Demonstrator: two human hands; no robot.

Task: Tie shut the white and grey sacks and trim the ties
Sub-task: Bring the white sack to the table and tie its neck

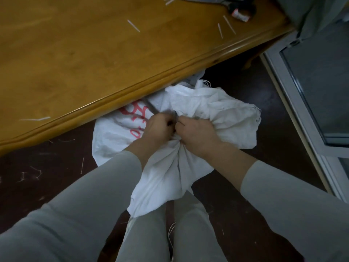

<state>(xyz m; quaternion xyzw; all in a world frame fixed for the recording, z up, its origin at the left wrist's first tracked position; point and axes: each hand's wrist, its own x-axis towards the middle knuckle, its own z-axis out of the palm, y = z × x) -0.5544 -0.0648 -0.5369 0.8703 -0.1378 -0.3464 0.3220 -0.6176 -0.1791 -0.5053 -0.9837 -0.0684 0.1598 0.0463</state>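
A white woven sack [166, 178] with red lettering stands on the dark floor between my legs, partly under the table edge. Its mouth is bunched into a neck, and the loose top [217, 108] fans out to the right. My left hand [157, 128] is closed on a thin dark tie [151, 108] that stretches up and left from the neck. My right hand [196, 133] clamps the gathered neck of the sack just beside the left hand. A grey sack [313, 14] shows at the top right corner.
A wooden table [85, 59] fills the upper left, with cut white tie ends [133, 25] scattered on it and scissors [234, 5] at its far edge. A white metal door frame [302, 114] runs down the right. Thread scraps lie on the floor [37, 173].
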